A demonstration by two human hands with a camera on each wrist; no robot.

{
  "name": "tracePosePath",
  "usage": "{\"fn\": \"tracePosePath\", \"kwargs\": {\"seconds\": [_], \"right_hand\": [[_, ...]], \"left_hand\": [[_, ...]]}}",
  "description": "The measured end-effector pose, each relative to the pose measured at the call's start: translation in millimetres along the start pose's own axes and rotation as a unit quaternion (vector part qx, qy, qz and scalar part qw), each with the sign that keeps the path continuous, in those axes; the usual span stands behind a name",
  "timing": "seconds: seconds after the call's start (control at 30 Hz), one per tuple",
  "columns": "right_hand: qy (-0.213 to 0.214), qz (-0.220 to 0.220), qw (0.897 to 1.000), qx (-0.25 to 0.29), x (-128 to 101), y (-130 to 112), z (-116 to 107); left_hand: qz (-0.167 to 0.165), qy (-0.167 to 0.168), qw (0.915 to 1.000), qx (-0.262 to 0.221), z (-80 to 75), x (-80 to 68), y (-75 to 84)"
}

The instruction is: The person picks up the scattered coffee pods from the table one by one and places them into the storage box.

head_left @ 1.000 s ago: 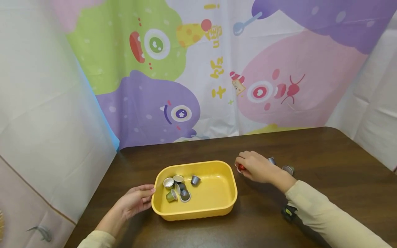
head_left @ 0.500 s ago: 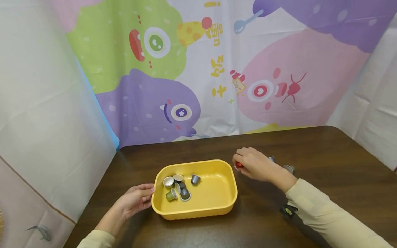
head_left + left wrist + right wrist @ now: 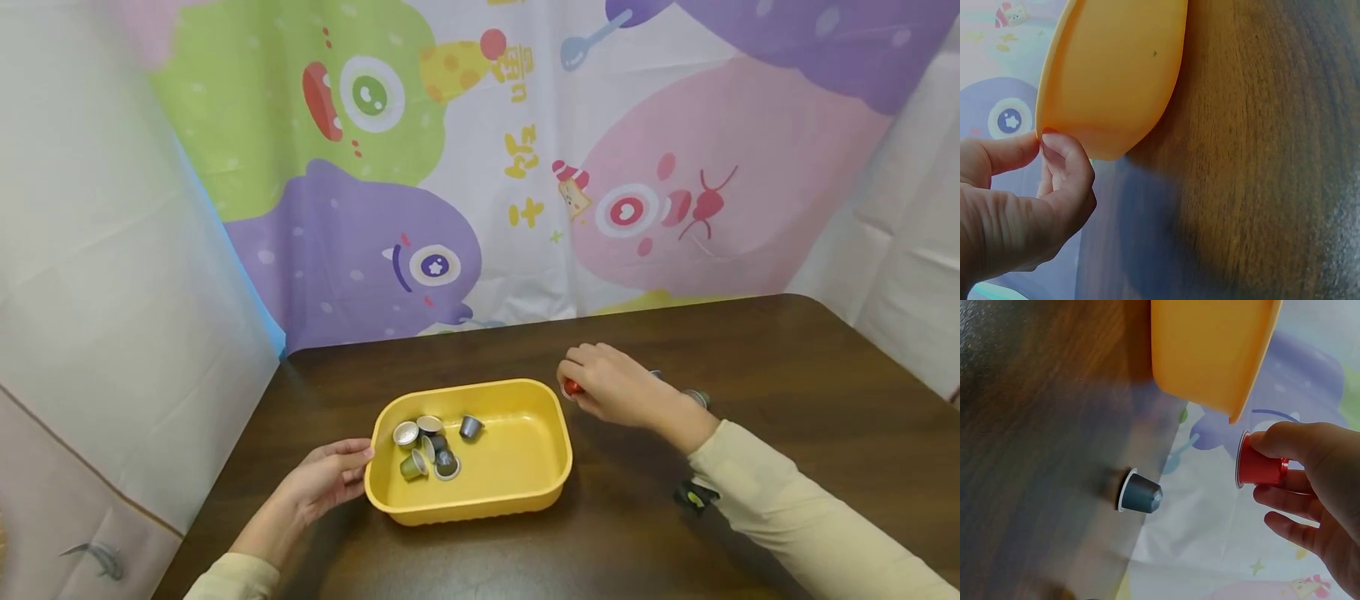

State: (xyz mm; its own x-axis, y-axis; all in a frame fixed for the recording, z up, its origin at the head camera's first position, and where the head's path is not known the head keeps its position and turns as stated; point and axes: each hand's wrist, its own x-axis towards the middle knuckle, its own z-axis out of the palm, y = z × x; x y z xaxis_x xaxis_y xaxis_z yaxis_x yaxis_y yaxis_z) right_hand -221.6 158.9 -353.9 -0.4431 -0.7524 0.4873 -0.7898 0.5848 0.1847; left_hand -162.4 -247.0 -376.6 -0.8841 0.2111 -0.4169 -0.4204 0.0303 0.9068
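Lifted a little since a second ago, the right hand (image 3: 615, 392) has carried the small red metal capsule (image 3: 1260, 467) off the dark wooden table (image 3: 810, 383) and slightly closer to the far right corner of the yellow oval plastic tub (image 3: 551, 467). Thumb and forefinger pinch the capsule on its side, its silver-rimmed wide end toward the tub, while the other fingers hang loosely curled below it. A grey metal capsule (image 3: 1140, 493) lies on its side on the table beside that hand, and in the head view another grey capsule (image 3: 697, 397) sits partly hidden behind the wrist. The left hand (image 3: 326, 483) has stayed at the tub's left end, its thumb and curled fingertip pressed to the rim, holding it lightly. Inside the tub, toward its left half, a cluster of silver and grey capsules (image 3: 429, 446) lies tumbled together. A small black object with yellow marking (image 3: 693, 497) rests on the table near the right forearm.
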Motion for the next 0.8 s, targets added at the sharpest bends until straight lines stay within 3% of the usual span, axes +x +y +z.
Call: {"fn": "tracePosePath", "kwargs": {"seconds": [0.8], "right_hand": [[-0.032,-0.015,0.999,0.027,33.4,-14.2,-12.8]], "left_hand": [[-0.021,-0.01,0.9997,0.002,1.7,1.3,0.2]]}}
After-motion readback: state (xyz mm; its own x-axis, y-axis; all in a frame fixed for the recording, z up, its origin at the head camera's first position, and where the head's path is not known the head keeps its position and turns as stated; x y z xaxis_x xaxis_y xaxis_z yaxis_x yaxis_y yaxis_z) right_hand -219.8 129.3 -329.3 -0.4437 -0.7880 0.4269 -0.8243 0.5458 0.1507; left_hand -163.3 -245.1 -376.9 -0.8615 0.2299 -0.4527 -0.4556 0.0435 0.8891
